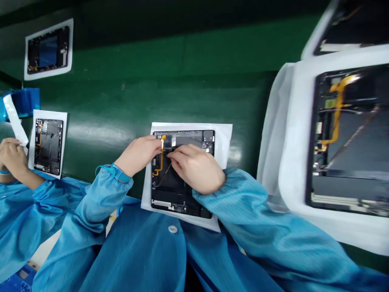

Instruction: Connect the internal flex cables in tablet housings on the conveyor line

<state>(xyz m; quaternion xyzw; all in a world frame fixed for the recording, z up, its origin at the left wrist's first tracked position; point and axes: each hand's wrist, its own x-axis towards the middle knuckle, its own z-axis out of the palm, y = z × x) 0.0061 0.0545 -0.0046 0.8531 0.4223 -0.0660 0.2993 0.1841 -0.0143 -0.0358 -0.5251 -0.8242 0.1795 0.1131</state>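
An opened tablet point(170, 190) with its inner parts exposed lies on a white sheet point(223, 142) in front of me. My left hand point(139, 153) reaches over its upper left edge, fingers pressed together beside an orange flex cable point(161, 162). Whatever those fingertips pinch is too small to make out. Over the tablet's middle, my right hand point(197, 167) has thumb and forefinger pinched together on a thin dark cable point(165, 174), which runs diagonally up from the lower left. The two sets of fingertips are close together. My right hand hides part of the tablet's right side.
More opened tablets lie on white padding at right, the nearer tablet point(349, 162) large in view. Another tablet point(48, 146) is to the left, and one point(48, 50) farther back. A co-worker's hands point(13, 156) are near a white strip point(15, 119). The bench point(182, 97) is green.
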